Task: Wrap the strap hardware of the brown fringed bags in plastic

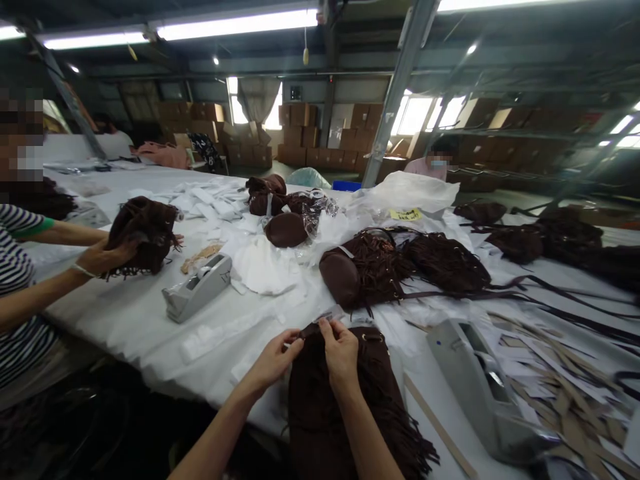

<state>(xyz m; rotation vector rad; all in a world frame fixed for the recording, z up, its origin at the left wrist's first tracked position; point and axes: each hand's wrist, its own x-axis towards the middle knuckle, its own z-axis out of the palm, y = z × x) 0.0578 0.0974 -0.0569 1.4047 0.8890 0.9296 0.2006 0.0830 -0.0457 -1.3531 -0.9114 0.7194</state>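
A dark brown fringed bag (320,407) lies in front of me at the table's near edge, its eyeleted top pointing away. My left hand (277,357) pinches the left corner of that top edge between thumb and fingers. Beside it, my right hand (341,350) is closed at the top edge, with a small clear piece of plastic (333,313) showing at its fingertips; whether this is film or tape I cannot tell. Just beyond my hands lies another brown fringed bag (370,267) with a smooth round base.
Grey tape dispensers stand to the right (475,393) and left (197,287). Tan strips (575,407) lie at right, near long dark straps (550,300). At left, a co-worker in a striped top holds a brown bag (143,237). White paper pieces (210,200) cover the table's far side.
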